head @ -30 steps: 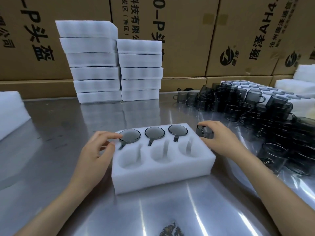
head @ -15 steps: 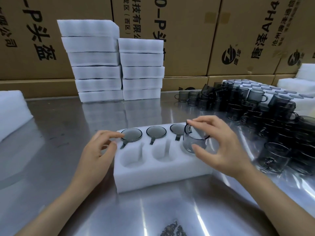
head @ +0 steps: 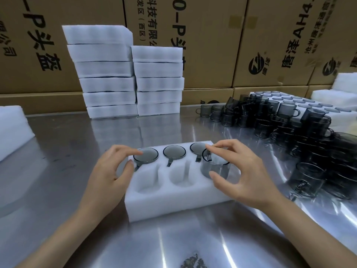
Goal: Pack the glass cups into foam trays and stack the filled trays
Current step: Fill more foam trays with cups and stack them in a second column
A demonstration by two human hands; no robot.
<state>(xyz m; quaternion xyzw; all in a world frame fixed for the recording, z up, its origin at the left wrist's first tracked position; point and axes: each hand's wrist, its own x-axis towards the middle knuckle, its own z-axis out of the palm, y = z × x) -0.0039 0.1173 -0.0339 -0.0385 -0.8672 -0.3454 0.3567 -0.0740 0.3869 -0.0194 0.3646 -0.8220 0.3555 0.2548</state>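
Your right hand (head: 243, 171) pinches a fourth cup (head: 215, 167) over the tray (head: 173, 200) (three seated); left hand (head: 114, 169), fingers spread, steadies it; two pockets remain.

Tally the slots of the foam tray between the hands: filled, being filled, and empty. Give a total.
Slots of the foam tray:
Filled, back row, each with a glass cup seated: 3
Being filled, front right, by the cup in the right hand: 1
Empty, front row: 2
Total: 6
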